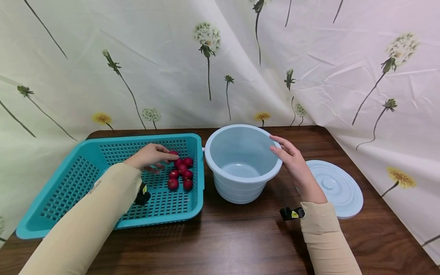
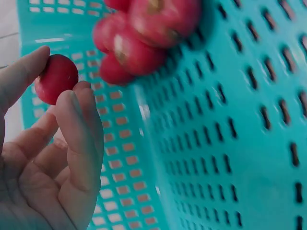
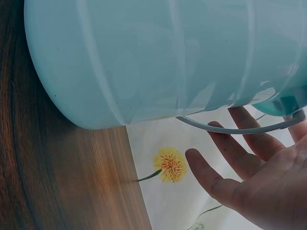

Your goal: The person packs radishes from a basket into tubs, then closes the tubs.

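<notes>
In the left wrist view, a small round red radish [image 2: 56, 79] is pinched between the thumb and fingertips of my left hand [image 1: 151, 157]. That hand is inside the teal slotted basket [image 1: 165, 219], above its floor. Several more red radishes [image 1: 182, 169] lie together by the basket's right wall. My right hand [image 1: 292, 162] holds the rim of the light blue bucket [image 1: 238, 187], thumb over the edge and the other fingers outside. In the right wrist view, those fingers are spread beside the bucket's wall and its curved handle [image 3: 240, 130]. No radish shows inside the bucket.
A light blue round lid [image 1: 347, 191] lies on the dark wooden table [image 1: 233, 244], right of the bucket. The basket stands close against the bucket's left side. A white cloth printed with dandelions [image 1: 165, 76] hangs behind the table and along its sides.
</notes>
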### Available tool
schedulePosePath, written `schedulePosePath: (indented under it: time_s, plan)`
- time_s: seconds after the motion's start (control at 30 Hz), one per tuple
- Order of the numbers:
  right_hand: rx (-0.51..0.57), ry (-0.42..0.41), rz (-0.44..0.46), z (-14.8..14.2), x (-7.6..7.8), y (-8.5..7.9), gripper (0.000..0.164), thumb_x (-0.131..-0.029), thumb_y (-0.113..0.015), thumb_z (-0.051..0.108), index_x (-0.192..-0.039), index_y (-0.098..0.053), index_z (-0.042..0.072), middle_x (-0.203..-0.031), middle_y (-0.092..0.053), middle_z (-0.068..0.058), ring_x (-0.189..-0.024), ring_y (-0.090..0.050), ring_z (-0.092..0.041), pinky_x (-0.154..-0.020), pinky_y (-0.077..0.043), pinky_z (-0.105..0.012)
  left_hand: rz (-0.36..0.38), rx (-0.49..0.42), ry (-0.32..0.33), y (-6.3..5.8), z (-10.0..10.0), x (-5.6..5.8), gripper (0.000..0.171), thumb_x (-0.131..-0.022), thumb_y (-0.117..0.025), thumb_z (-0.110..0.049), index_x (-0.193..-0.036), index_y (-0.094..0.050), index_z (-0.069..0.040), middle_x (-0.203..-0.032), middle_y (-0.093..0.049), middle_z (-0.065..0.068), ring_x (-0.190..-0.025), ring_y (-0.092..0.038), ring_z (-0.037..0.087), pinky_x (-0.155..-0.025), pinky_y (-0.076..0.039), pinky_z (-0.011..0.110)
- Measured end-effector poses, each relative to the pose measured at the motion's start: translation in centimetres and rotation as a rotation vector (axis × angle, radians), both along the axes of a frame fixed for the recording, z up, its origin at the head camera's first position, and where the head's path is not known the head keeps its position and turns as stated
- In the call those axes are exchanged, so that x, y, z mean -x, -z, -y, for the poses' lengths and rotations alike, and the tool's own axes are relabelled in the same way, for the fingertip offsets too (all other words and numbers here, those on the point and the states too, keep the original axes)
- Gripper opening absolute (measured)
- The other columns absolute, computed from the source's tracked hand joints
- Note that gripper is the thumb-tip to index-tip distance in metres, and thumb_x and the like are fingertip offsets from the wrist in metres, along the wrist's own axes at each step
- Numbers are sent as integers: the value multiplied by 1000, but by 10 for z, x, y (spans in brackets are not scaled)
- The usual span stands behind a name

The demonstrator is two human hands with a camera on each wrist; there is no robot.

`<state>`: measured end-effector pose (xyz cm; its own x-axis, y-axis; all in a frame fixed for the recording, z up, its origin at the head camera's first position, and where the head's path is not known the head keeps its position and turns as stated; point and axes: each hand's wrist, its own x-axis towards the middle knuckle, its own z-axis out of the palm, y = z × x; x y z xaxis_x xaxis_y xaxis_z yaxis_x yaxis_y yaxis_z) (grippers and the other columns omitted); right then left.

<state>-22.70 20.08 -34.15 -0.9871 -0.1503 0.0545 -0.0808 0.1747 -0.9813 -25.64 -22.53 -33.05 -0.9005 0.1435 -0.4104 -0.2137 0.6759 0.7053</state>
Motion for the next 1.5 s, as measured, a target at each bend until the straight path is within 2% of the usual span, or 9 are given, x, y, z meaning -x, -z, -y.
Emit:
schedulePosePath:
  time_s: [0.2, 0.37, 0.57, 0.77, 0.97, 1.2, 1.37, 1.5]
  plan:
    - [-3, 0, 1, 2, 0, 0, 50, -102, -54, 35, -148, -46, 18, -142, -50, -14, -117, -53, -15, -98, -43, -30, -11, -59, 17, -10, -10, -2, 75, -93, -65, -50, -143, -40, 0, -138, -54, 23, -111, -62, 34, -84, -59, 41]
    - [5, 9, -3, 2, 0, 1, 49, -102, -54, 33, -147, -46, 17, -142, -50, -14, -118, -53, -17, -97, -45, -29, -32, -141, 16, -20, -20, -4, 71, -92, -68, -47, -141, -43, -3, -130, -62, 23, -103, -67, 30, -86, -59, 42]
    - [12, 24, -10, 2, -1, 1, 49, -101, -55, 32, -147, -47, 16, -139, -52, -13, -115, -55, -15, -95, -46, -28, -61, -205, 11, -34, -30, -10, 65, -91, -70, -43, -138, -46, -5, -112, -71, 9, -85, -69, 17, -82, -60, 39]
    - [3, 28, -10, 1, -2, 1, 49, -102, -54, 33, -147, -47, 16, -137, -53, -11, -112, -56, -12, -93, -46, -26, -70, -279, 18, -46, -37, -15, 65, -92, -70, -40, -140, -44, -5, -115, -72, 7, -81, -70, 14, -81, -60, 37]
    - [7, 33, 3, 3, -2, 0, 49, -101, -54, 34, -146, -47, 17, -141, -51, -12, -114, -54, -11, -96, -45, -29, -84, -301, 45, -56, -48, -20, 65, -91, -71, -42, -139, -45, -8, -102, -74, 3, -85, -71, 17, -85, -59, 39]
    - [18, 27, 4, 4, -2, 0, 49, -102, -53, 32, -147, -46, 15, -142, -51, -16, -114, -55, -11, -98, -44, -32, -106, -328, 85, -65, -64, -27, 61, -91, -71, -40, -138, -47, -9, -121, -70, 16, -89, -72, 23, -85, -59, 42]
    - [18, 28, 6, 4, -1, 0, 50, -102, -54, 32, -147, -45, 14, -144, -50, -16, -114, -55, -11, -96, -45, -30, -107, -359, 104, -74, -78, -32, 57, -92, -71, -38, -135, -49, -9, -120, -70, 17, -93, -71, 29, -83, -60, 40]
    - [18, 30, 5, 4, -1, 0, 50, -102, -54, 32, -147, -45, 14, -143, -50, -15, -114, -55, -10, -95, -46, -27, -98, -394, 124, -80, -93, -37, 51, -93, -70, -33, -133, -52, -8, -123, -68, 19, -90, -71, 25, -82, -60, 39]
